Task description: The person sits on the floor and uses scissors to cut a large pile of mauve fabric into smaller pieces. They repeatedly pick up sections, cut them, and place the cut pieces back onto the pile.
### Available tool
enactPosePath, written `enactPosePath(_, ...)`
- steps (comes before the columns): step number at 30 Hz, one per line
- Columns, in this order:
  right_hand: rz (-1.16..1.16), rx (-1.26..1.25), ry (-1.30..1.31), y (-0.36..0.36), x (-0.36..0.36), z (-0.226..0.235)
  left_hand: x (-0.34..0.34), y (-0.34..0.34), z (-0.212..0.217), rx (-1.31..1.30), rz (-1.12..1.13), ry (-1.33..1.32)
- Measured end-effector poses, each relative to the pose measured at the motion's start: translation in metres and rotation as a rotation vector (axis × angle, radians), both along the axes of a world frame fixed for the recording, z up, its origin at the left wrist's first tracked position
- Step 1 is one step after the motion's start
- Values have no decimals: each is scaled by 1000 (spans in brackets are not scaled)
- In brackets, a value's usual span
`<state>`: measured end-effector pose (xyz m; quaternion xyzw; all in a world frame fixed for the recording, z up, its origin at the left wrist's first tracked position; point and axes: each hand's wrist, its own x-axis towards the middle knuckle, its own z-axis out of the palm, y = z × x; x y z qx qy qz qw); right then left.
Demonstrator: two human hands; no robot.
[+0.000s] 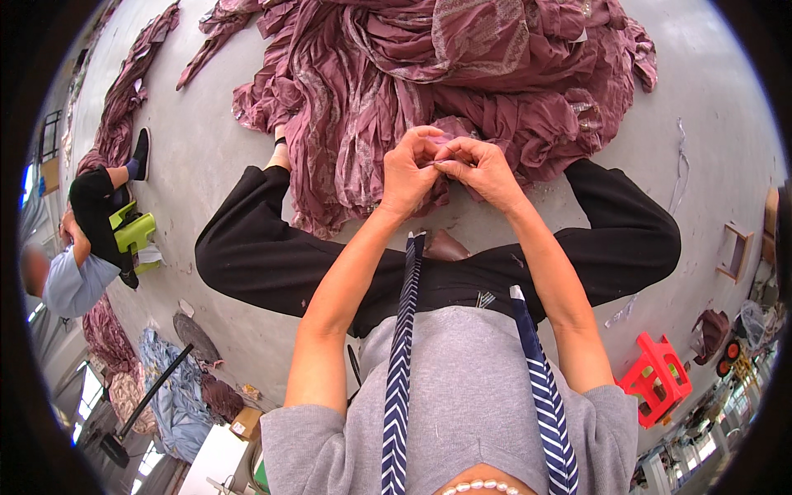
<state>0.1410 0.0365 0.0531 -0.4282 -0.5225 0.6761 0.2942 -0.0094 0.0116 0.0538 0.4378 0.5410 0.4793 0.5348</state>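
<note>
Both hands (445, 169) on crumpled mauve fabric (429, 74) (patterned, pleated)

Just the one view here: a fisheye camera sat on the person's head, looking steeply down over the chest onto the lap and the grey floor (206, 148). The hands sat close, just above centre. The forearms came in from 6 o'clock. The rim bent hard, catching another seated person (78, 264) out at 9 o'clock.
</note>
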Motion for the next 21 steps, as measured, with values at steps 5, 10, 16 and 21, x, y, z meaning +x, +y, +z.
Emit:
enactPosePath(5,-117,-171,227,-4,0,2,0,-2,0,-34,-60,101)
enactPosePath(10,-304,-284,269,-6,-2,3,0,-2,-5,-17,-42,163)
enactPosePath(16,-355,-282,284,-4,6,0,-3,-4,-11,-57,-27,79)
enactPosePath(21,-360,-171,245,2,12,0,0,-3,-11,-83,-14,-5)
